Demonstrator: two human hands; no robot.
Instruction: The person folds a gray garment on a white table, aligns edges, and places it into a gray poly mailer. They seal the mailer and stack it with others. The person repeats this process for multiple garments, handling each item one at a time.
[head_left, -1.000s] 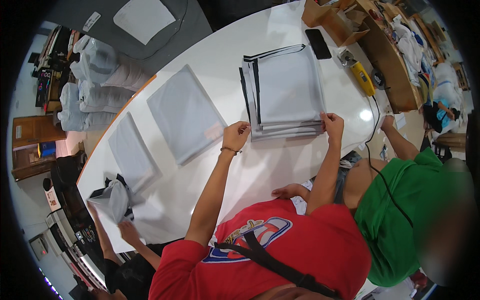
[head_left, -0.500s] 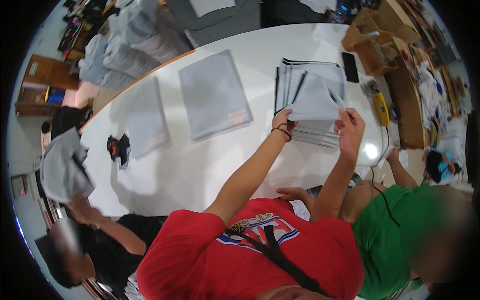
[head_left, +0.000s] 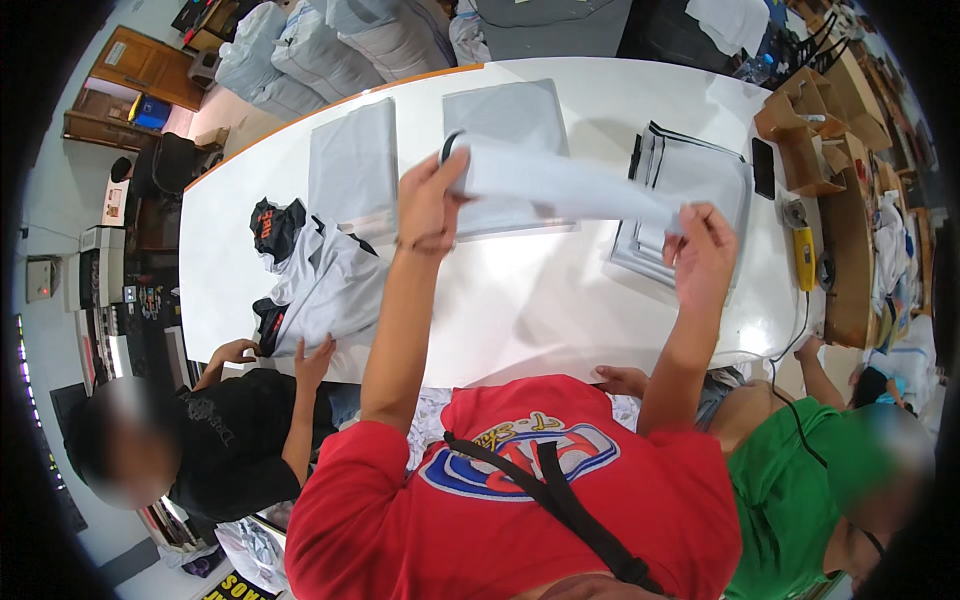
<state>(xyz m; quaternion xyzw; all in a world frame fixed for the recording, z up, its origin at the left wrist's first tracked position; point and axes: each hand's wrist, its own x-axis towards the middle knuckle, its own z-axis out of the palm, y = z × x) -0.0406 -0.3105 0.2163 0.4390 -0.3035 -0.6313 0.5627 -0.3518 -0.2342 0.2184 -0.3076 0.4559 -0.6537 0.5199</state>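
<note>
Between my two hands stretches a light-grey flat piece with a black edge [head_left: 570, 183], blurred by motion, so I cannot tell whether it is cloth or plastic. My left hand [head_left: 430, 195] grips its left end. At its other end, my right hand [head_left: 703, 250] pinches a corner. Below and beyond my right hand lies a stack of similar grey pieces with black edges [head_left: 700, 175]. Past the held piece, two flat grey packages lie on the table: a left one [head_left: 352, 160] and a right one [head_left: 510, 110], partly covered by the held piece.
On the white table [head_left: 520, 320], a co-worker in black spreads a light-grey garment [head_left: 330, 280] beside a black bundle [head_left: 277, 228]. To the right are a black phone [head_left: 763, 168], a yellow corded tool [head_left: 804, 258] and cardboard boxes [head_left: 800, 110]. Another person in green [head_left: 790, 490] sits close at right.
My hands have lifted a grey piece off the right stack and moved it left, spreading apart. The co-worker at left has laid the grey garment on the table. The view has shifted.
</note>
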